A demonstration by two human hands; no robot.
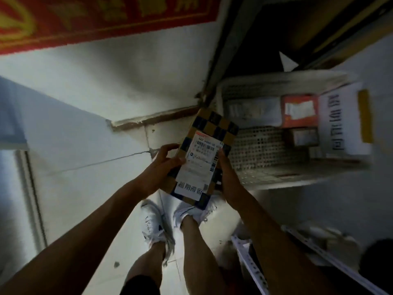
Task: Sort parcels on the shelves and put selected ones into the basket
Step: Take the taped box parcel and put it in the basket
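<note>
— White floor (89,116) with a long crack, and a red mat (85,20) with yellow shapes at the top. What is in the hands?

— A brown and dark checked parcel (209,133) with a white label (200,165). Its writing is too blurry to read.

— Who holds it?

— Left hand (161,167) and right hand (225,177) both grip its sides, just beside the white basket (265,145), which has boxes inside.

Dim, bluish light, heavy motion blur over the basket (276,133) at right, wide-angle bending at edges.
</note>
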